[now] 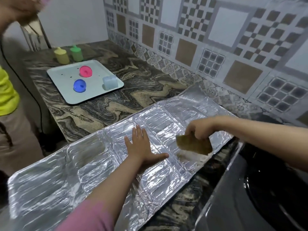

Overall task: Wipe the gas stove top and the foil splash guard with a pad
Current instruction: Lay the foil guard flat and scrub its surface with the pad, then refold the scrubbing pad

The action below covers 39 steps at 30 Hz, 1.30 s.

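The foil splash guard [70, 177] lies flat across the marble counter, silver and embossed, reaching from the lower left to the tiled wall. My left hand [141, 147] presses flat on its middle, fingers spread. My right hand [199, 129] grips the top edge of a brown-green scrubbing pad [194, 145], which hangs tilted just above the foil's right part. The black gas stove top [260, 189] fills the lower right corner, its edge beside the foil.
A pale tray [61, 90] on the counter [136, 84] holds a pink cup [85, 71], a blue cup [80, 85] and a clear cup [110, 82]. Yellow [61, 55] and green [76, 53] containers stand behind it. Another person in a yellow top [6, 94] stands at left.
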### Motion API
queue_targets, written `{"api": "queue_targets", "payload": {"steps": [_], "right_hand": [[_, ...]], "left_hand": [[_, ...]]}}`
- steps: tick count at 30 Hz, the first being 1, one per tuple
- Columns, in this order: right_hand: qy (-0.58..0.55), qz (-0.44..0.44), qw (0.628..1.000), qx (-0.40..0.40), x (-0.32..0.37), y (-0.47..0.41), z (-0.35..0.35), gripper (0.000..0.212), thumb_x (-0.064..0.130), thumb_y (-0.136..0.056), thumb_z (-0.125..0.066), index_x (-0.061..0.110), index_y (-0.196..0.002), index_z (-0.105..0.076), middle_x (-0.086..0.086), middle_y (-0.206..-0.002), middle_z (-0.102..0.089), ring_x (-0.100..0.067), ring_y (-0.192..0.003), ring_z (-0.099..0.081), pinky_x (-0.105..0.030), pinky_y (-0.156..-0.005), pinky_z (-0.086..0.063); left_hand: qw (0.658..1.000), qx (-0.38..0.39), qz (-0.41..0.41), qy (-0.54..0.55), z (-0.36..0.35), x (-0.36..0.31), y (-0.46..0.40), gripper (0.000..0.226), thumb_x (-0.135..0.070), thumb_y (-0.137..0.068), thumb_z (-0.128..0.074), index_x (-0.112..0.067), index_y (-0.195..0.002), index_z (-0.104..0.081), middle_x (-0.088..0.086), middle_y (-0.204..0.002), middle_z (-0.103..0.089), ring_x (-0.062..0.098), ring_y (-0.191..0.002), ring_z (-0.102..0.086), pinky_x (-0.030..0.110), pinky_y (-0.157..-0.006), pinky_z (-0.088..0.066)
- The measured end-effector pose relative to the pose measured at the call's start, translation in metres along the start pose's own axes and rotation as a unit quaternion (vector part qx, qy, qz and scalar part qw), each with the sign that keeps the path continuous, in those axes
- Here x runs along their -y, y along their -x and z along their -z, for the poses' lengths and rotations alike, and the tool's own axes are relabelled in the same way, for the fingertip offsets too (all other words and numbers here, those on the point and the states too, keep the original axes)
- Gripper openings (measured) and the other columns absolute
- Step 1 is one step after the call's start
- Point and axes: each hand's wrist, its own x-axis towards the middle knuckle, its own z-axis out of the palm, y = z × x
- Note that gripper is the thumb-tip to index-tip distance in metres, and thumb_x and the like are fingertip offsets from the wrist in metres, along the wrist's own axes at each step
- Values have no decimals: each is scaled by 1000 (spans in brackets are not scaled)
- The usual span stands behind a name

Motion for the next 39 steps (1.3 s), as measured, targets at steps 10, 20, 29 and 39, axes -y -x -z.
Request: {"api": "queue_targets", "payload": {"steps": [10, 20, 29, 39], "right_hand": [[-267, 7, 957, -111, 20, 31, 9, 39, -11, -80, -38, 18, -75, -63, -3, -65, -57, -17, -60, -55, -25, -56, -49], [-418, 93, 885, -181, 95, 81, -3, 43, -12, -85, -42, 12, -113, -63, -12, -87, -62, -22, -77, -60, -37, -74, -55], [-496, 209, 830, -146, 139, 119, -7, 28, 27, -95, -50, 7, -106, -67, -12, -110, -71, -27, -97, -69, -44, -90, -51], [-517, 212, 780, -282, 152, 140, -17, 24, 17, -86, -66, 23, -109, -63, -12, -101, -73, -22, -77, -72, -39, -74, -58]], "left_hand": [[982, -140, -16, 123, 20, -12, 27, 90, -75, -81, -44, -9, -142, -33, 13, -148, -38, 31, -133, -40, 50, -106, -31], [751, -12, 21, 660, 101, -7, 96, 20, -31, -94, -60, -12, -97, -64, 4, -92, -71, 14, -79, -68, 33, -77, -45], [745, -92, -54, 659, 143, 35, 150, 6, -3, -87, -63, -7, -91, -62, 7, -83, -64, 17, -75, -61, 33, -75, -48], [792, -222, -185, 538, 167, 21, 166, 17, -16, -77, -79, -7, -79, -65, 2, -69, -63, 9, -63, -57, 19, -58, -46]]}}
